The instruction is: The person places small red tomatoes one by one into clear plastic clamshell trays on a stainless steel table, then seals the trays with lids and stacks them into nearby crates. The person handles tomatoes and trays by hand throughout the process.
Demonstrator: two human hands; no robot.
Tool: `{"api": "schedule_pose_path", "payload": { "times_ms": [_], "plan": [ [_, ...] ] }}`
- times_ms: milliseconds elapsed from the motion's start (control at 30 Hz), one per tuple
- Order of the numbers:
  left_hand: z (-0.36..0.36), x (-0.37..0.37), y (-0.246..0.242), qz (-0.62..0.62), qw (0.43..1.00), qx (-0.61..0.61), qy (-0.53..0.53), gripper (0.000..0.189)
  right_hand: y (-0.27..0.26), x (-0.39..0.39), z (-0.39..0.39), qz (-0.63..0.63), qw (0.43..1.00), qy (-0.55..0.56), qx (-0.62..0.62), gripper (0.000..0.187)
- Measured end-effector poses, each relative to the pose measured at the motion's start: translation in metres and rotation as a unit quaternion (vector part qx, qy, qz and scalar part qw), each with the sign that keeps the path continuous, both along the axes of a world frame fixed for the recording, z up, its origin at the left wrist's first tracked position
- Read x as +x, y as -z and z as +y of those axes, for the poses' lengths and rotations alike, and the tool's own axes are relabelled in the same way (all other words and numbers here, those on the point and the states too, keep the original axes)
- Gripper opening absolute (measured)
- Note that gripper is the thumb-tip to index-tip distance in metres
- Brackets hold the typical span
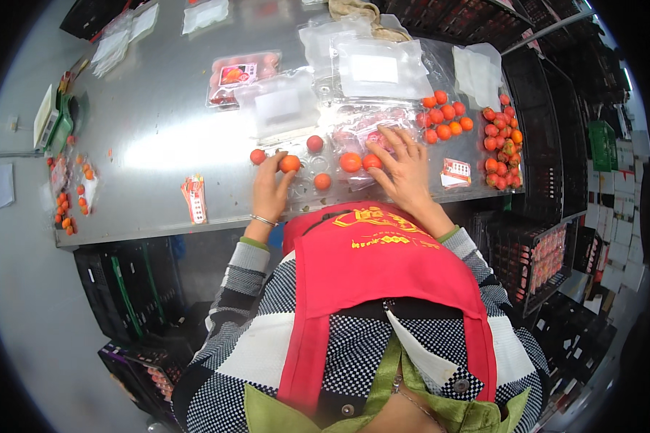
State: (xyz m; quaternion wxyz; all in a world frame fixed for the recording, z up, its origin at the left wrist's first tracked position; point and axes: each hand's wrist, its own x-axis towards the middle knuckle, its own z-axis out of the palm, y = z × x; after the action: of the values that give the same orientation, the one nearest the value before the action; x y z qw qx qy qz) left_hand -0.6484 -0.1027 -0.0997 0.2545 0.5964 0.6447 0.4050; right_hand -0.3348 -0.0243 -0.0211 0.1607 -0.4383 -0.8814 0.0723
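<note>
My left hand holds an orange-red tomato between thumb and fingers, over a clear plastic tray. Near it are a tomato at the left, one farther back and one nearer me. The fingers of my right hand reach over a clear plastic pack with a pink label, and its thumb and forefinger are at a red tomato. Another tomato lies just left of that one. Whether the right hand grips its tomato firmly is hard to tell.
Loose tomatoes lie in a group and a larger heap on the right. A filled pack, clear lids with white pads and printed labels lie on the metal table. Black crates stand below.
</note>
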Motion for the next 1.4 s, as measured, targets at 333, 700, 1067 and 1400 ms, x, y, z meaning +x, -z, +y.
{"api": "schedule_pose_path", "payload": {
  "times_ms": [333, 700, 1067, 1400],
  "plan": [
    [0.004, 0.031, 0.016, 0.103, 0.994, 0.009, -0.024, 0.044, -0.025, -0.004, -0.001, 0.091, 0.996, 0.004, 0.014, 0.041],
    [0.035, 0.049, -0.025, -0.222, 0.974, -0.041, 0.011, 0.027, -0.043, -0.060, 0.019, -0.044, 0.993, -0.107, -0.001, 0.032],
    [0.053, 0.062, -0.076, -0.267, 0.963, -0.029, -0.001, 0.029, -0.046, -0.048, 0.026, 0.137, 0.987, -0.050, -0.066, 0.031],
    [0.061, 0.095, -0.116, -0.423, 0.875, -0.203, 0.123, 0.049, -0.059, -0.030, 0.013, 0.297, 0.944, 0.019, -0.143, 0.037]
  ]
}}
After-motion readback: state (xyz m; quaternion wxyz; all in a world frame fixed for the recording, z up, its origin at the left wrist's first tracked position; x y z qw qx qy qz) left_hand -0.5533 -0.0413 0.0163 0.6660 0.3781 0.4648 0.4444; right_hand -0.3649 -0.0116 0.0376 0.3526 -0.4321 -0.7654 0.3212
